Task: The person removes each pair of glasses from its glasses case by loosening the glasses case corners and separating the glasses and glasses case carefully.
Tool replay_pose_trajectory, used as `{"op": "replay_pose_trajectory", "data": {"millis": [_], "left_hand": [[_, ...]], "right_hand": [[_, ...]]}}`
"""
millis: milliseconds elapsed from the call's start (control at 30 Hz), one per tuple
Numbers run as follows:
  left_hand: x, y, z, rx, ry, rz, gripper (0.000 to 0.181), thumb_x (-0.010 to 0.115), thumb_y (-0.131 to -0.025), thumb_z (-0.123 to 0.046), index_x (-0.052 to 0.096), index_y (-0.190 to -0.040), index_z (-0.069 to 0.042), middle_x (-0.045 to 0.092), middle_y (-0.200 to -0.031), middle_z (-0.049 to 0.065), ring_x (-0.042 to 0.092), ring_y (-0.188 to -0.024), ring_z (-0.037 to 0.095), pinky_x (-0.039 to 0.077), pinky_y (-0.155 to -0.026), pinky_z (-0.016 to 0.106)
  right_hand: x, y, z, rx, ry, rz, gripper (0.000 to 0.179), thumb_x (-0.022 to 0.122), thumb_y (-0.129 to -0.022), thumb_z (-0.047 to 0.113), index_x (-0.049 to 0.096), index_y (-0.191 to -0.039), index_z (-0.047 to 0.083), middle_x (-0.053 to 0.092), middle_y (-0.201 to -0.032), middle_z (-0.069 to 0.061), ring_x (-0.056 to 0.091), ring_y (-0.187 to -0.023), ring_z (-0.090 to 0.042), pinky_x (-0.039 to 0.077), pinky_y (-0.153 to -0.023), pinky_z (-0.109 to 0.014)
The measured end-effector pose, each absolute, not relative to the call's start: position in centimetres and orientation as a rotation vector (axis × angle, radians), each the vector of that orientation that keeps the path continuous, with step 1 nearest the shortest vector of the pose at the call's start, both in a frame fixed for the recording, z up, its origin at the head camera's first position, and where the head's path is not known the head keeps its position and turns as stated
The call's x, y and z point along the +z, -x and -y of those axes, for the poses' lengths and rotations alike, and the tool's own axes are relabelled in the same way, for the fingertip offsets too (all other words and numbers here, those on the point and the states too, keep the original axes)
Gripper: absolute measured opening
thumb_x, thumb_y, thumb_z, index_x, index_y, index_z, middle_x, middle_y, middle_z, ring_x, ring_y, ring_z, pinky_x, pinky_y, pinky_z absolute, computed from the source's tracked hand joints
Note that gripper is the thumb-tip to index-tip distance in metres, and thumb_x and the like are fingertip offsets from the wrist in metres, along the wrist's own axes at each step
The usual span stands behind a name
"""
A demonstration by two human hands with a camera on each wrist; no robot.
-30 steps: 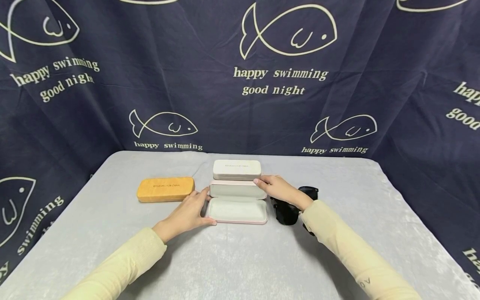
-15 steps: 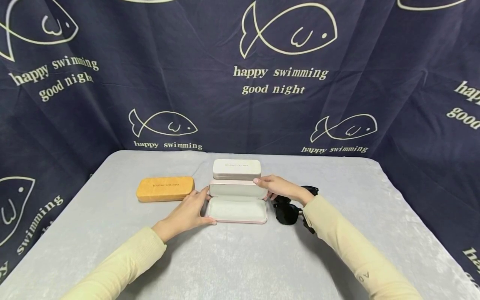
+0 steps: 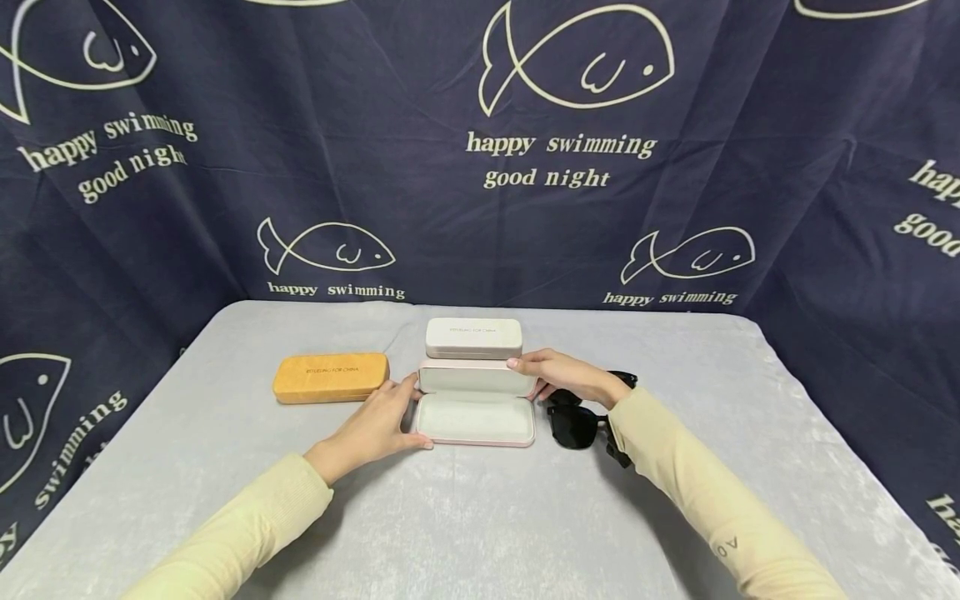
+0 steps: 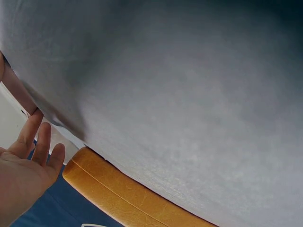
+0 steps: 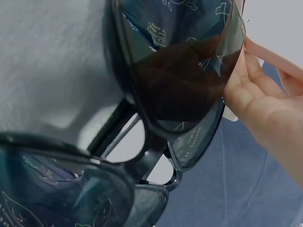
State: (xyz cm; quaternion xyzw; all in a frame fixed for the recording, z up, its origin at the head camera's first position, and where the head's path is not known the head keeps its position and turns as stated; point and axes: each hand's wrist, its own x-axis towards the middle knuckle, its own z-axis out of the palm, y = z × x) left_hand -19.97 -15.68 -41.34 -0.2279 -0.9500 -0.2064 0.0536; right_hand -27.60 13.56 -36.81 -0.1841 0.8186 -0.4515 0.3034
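A pink glasses case with a pale lining lies open on the table, its lid raised at the back. My left hand spans the left end, thumb at the front corner and fingers by the hinge. In the left wrist view, that hand's forefinger touches the case's pink side. At the lid's upper right corner, my right hand holds on, thumb over the edge. Black sunglasses lie just right of the case, partly under the right wrist. In the right wrist view, further lenses show behind the nearest sunglasses.
A shut white glasses case stands right behind the raised lid. To the left is a shut orange glasses case, close to my left fingers. A pale grey cloth covers the table, and a dark blue curtain hangs behind.
The right hand's lower fingers now show beside the right end of the lid, where they were hidden a second ago. The left hand and the cases stay as they were.
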Motion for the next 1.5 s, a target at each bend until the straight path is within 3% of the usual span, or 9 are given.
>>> {"op": "replay_pose_trajectory", "data": {"millis": [600, 967, 1200, 1300, 1433, 1500], "left_hand": [[-41.5, 20.2, 15.9, -0.684, 0.688, 2.893, 0.096, 0.080, -0.063, -0.042, 0.034, -0.135, 0.001, 0.062, -0.112, 0.006, 0.052, -0.106, 0.024, 0.043, -0.093, 0.043], [-41.4, 20.2, 15.9, -0.642, 0.693, 2.899, 0.092, 0.080, -0.063, -0.042, 0.037, -0.133, -0.002, 0.062, -0.110, 0.005, 0.051, -0.103, 0.022, 0.043, -0.091, 0.040], [-41.4, 20.2, 15.9, -0.643, 0.711, 2.883, 0.092, 0.081, -0.063, -0.041, 0.037, -0.133, -0.001, 0.063, -0.110, 0.006, 0.052, -0.103, 0.024, 0.044, -0.091, 0.041], [-41.5, 20.2, 15.9, -0.642, 0.711, 2.879, 0.095, 0.080, -0.063, -0.041, 0.035, -0.134, 0.002, 0.064, -0.111, 0.007, 0.053, -0.105, 0.025, 0.044, -0.092, 0.042], [-41.6, 20.2, 15.9, -0.633, 0.700, 2.886, 0.098, 0.080, -0.063, -0.043, 0.034, -0.136, 0.002, 0.063, -0.113, 0.009, 0.053, -0.107, 0.027, 0.044, -0.092, 0.042], [-41.7, 20.2, 15.9, -0.623, 0.693, 2.893, 0.098, 0.080, -0.063, -0.043, 0.034, -0.136, 0.001, 0.062, -0.115, 0.011, 0.053, -0.107, 0.027, 0.044, -0.092, 0.042]], "right_hand": [[-37.1, 27.4, -13.7, -1.248, 0.446, -2.165, 0.057, 0.051, -0.091, 0.039, 0.045, -0.132, -0.001, 0.045, -0.135, -0.018, 0.061, -0.094, -0.027, 0.048, -0.084, -0.038], [-37.5, 26.8, -13.9, -1.257, 0.576, -2.198, 0.039, 0.055, -0.091, 0.031, 0.061, -0.118, 0.004, 0.061, -0.119, -0.013, 0.060, -0.094, -0.023, 0.049, -0.083, -0.038], [-37.9, 26.2, -13.9, -1.270, 0.750, -2.235, 0.033, 0.056, -0.091, 0.025, 0.063, -0.117, 0.006, 0.063, -0.115, -0.012, 0.056, -0.092, -0.011, 0.047, -0.077, -0.025], [-38.2, 25.9, -14.0, -1.231, 0.823, -2.265, 0.033, 0.055, -0.091, 0.024, 0.062, -0.119, 0.008, 0.067, -0.097, -0.010, 0.051, -0.069, -0.002, 0.042, -0.065, -0.017], [-38.4, 25.6, -14.0, -1.178, 0.919, -2.345, 0.032, 0.057, -0.090, 0.021, 0.061, -0.119, 0.007, 0.067, -0.095, -0.010, 0.041, -0.062, -0.005, 0.036, -0.059, -0.018], [-38.4, 25.3, -14.0, -1.150, 0.962, -2.407, 0.033, 0.058, -0.089, 0.020, 0.062, -0.119, 0.007, 0.067, -0.104, -0.011, 0.047, -0.073, -0.006, 0.039, -0.065, -0.019]]}}
